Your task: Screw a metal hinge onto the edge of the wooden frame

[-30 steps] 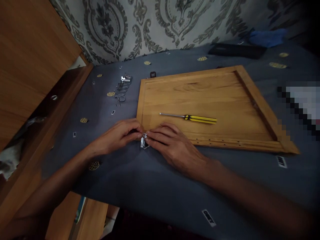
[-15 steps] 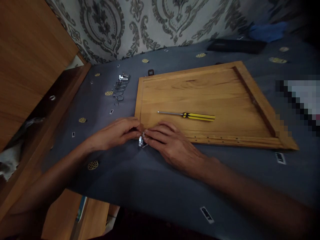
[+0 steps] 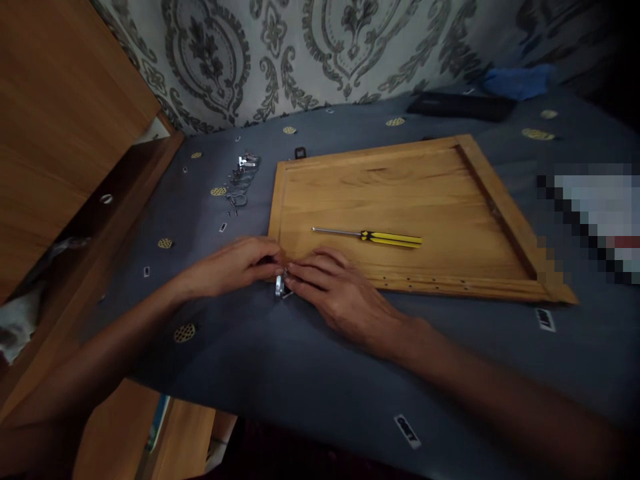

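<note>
A framed wooden panel (image 3: 400, 193) lies flat on a grey-blue cloth. My left hand (image 3: 235, 265) and my right hand (image 3: 333, 288) meet at the panel's near left corner, fingers pinched together on a small silver metal fitting (image 3: 280, 287) that hangs just off the panel's front edge. The fingertips hide most of the fitting. A yellow-and-black screwdriver (image 3: 370, 236) rests on the panel just beyond my right hand, its shaft pointing left.
A cluster of silver hardware and small screws (image 3: 241, 180) lies on the cloth left of the panel. A wooden cabinet (image 3: 55, 133) stands along the left. A dark flat case (image 3: 460, 105) and blue cloth (image 3: 515, 80) sit at the back by the patterned wall.
Both hands stay pinched on the fitting at the panel's corner. Only the view has shifted slightly; the panel and screwdriver have not moved.
</note>
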`<state>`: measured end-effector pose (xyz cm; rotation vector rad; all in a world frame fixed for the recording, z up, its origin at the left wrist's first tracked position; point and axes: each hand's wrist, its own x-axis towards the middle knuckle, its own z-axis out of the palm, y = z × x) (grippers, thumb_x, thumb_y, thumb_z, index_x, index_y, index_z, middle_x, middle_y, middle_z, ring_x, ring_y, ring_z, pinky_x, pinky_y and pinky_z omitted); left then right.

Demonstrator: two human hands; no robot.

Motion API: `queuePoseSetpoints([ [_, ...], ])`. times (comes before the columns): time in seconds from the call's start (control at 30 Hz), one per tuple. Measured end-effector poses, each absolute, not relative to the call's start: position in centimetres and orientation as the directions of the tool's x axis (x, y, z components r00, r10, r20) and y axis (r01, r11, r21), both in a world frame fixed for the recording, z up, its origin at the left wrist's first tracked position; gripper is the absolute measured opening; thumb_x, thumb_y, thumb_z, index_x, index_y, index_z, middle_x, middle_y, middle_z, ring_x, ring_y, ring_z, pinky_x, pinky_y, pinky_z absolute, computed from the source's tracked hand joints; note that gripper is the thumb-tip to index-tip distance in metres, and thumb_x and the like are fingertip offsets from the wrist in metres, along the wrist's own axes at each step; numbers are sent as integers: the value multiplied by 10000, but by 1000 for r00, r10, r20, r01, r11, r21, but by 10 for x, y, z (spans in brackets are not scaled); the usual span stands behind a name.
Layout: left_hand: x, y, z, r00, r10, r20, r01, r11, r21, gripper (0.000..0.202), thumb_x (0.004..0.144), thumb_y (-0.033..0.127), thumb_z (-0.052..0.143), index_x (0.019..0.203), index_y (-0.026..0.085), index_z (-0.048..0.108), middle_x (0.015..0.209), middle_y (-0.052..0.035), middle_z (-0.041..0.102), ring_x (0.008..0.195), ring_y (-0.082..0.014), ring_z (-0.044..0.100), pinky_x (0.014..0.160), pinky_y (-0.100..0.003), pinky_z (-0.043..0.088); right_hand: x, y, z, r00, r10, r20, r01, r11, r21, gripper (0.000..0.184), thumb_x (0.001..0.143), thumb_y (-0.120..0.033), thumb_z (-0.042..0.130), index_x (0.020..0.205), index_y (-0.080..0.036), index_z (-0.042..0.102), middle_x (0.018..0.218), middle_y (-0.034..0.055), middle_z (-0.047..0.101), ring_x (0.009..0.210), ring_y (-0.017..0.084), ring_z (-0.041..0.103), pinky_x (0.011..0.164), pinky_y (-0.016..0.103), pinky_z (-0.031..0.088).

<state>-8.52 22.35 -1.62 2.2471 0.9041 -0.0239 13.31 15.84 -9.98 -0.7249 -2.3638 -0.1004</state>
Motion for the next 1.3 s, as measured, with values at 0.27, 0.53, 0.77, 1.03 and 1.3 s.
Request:
queuePoseSetpoints([
  [0.27, -85, 226, -23, 747, 612, -258, 590, -432, 683, 281, 960, 393, 556, 810, 163, 618, 766, 2, 622, 702, -123, 525, 638, -241, 379, 133, 159, -101, -636, 484, 601, 515, 846, -137, 318, 1010, -71, 466, 1163, -162, 729, 1179, 98, 781, 1078, 243, 683, 1000, 465, 543],
  [0.53, -86, 227, -30, 721, 644, -256, 581, -361, 729, 274, 912, 397, 596, 781, 157, 619, 709, 13, 596, 663, -112, 503, 609, -224, 367, 132, 158, -99, -627, 467, 624, 503, 854, -134, 301, 1003, -57, 466, 1146, -106, 727, 1138, 119, 790, 1042, 258, 694, 977, 459, 556],
  [0.77, -91, 221, -32, 679, 714, -172, 551, -340, 762, 334, 926, 450, 603, 764, 159, 607, 720, 15, 554, 692, -119, 490, 634, -236, 377, 133, 159, -99, -650, 498, 574, 510, 846, -158, 309, 986, -60, 493, 1155, -166, 729, 1166, 113, 784, 1053, 250, 695, 989, 497, 544],
  [1.03, -108, 187, -52, 541, 835, 101, 525, -430, 735, 548, 858, 619, 756, 1185, 194, 645, 979, -41, 602, 901, -192, 569, 822, -314, 492, 133, 160, -101, -644, 501, 579, 480, 853, -204, 279, 974, -64, 540, 1147, -149, 742, 1177, 142, 776, 1078, 262, 685, 1008, 510, 517],
  [1.3, -106, 172, -70, 605, 785, 131, 595, -556, 580, 597, 901, 640, 701, 1322, 222, 630, 1170, -90, 590, 1117, -259, 560, 995, -381, 496, 132, 159, -98, -646, 498, 578, 490, 852, -186, 247, 989, -80, 544, 1110, -155, 746, 1165, 135, 782, 1056, 259, 696, 1002, 498, 530],
])
